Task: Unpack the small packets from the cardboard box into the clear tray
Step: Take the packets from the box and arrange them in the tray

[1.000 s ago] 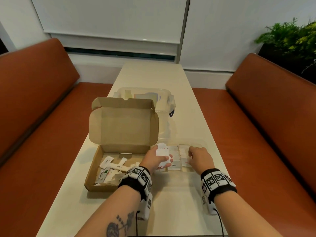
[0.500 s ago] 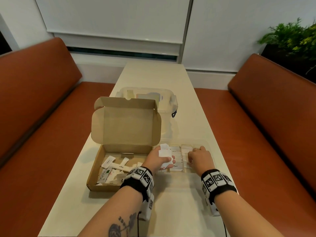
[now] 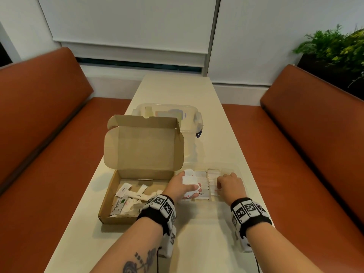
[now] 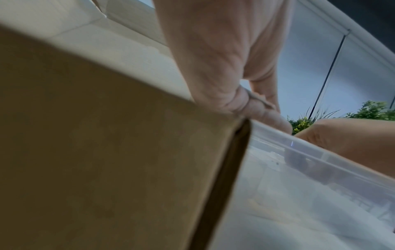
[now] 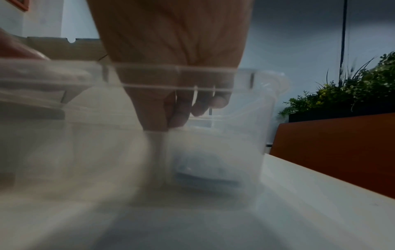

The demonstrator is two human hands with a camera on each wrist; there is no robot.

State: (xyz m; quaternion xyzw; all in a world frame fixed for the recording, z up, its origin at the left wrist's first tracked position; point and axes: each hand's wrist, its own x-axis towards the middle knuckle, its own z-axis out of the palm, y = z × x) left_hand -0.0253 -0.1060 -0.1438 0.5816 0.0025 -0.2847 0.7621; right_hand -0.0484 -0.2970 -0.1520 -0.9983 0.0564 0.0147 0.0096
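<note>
The open cardboard box [image 3: 110, 201] lies at the left of the table, lid up, with several white packets [image 3: 134, 196] in it. Right of it stands the clear tray [image 3: 239, 168], holding rows of packets [image 3: 202, 192]. My left hand [image 3: 192, 186] hovers over the tray's left end and grips a bundle of white packets [image 3: 189, 178]. In the left wrist view that hand [image 4: 224, 67] sits above the box wall [image 4: 107, 152] and the tray rim [image 4: 310, 148]. My right hand [image 3: 220, 187] reaches down into the tray. In the right wrist view its fingertips [image 5: 158, 121] pinch an upright packet [image 5: 156, 148] behind the tray wall [image 5: 265, 118].
A lidded clear container [image 3: 169, 113] stands behind the box lid [image 3: 143, 146]. Orange benches [image 3: 39, 134] run along both sides of the narrow white table [image 3: 177, 85]. A plant [image 3: 334, 46] is at the far right.
The right hand has drawn slightly toward me inside the tray. The left hand holds its bundle of packets in nearly the same place.
</note>
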